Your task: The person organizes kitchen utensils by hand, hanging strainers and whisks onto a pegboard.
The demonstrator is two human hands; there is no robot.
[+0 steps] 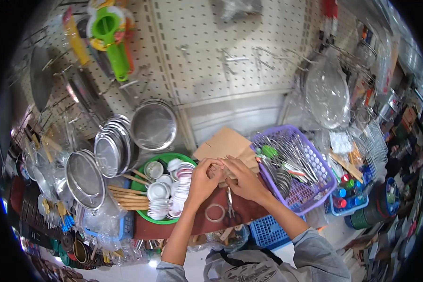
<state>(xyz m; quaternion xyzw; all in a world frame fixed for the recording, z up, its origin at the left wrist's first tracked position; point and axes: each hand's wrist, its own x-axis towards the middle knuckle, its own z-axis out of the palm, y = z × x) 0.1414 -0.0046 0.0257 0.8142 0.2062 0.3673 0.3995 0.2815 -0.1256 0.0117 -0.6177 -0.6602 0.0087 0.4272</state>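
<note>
My left hand and my right hand meet at the fingertips, over the near part of a brown cardboard piece. The fingers of both are bent and pinched together; whatever lies between them is too small to make out. Just below the hands, a pair of scissors and a ring-shaped roll of tape rest on the dark red shelf.
A green tray of small white bowls and wooden-handled tools is at the left. To the right stands a purple basket of metal utensils. Strainers hang at the left, below a pegboard with hooks. A blue basket sits lower.
</note>
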